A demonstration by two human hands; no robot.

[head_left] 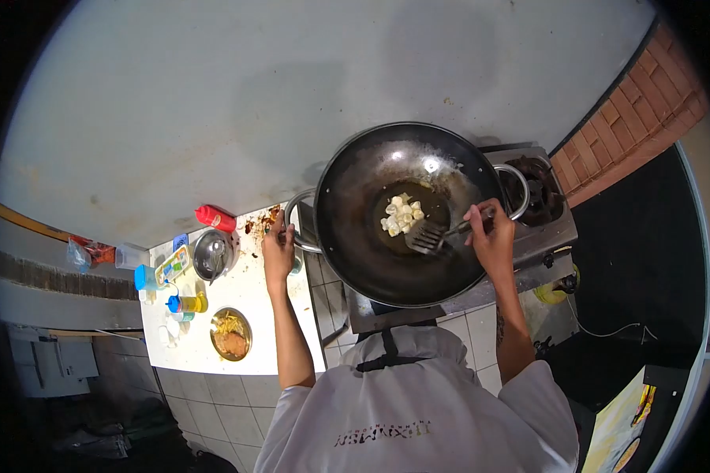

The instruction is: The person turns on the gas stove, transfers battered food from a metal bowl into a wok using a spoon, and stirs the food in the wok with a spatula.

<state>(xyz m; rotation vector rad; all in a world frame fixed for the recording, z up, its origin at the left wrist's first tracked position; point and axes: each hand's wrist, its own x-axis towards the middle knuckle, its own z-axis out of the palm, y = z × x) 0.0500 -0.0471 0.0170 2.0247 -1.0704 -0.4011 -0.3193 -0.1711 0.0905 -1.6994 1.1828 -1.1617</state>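
A large dark wok (pixel 355 260) with a ring handle on each side sits on the stove. Pale, cut-up chunks of food (pixel 402 214) lie in a little oil at its bottom. My right hand (pixel 492 236) is closed around the handle of a slotted spatula (pixel 427 236), whose head rests in the wok beside the chunks. On the other side, my left hand (pixel 277 248) is at the wok's left handle (pixel 289 209), its fingers closed on the outer part of that loop.
On the white table (pixel 268 347) at left are a red bottle (pixel 215 218), a metal bowl (pixel 212 254), a yellow squeeze bottle (pixel 188 303) and a plate of food (pixel 230 334). Another burner (pixel 535 189) is right of the wok. A wall (pixel 213 102) rises behind.
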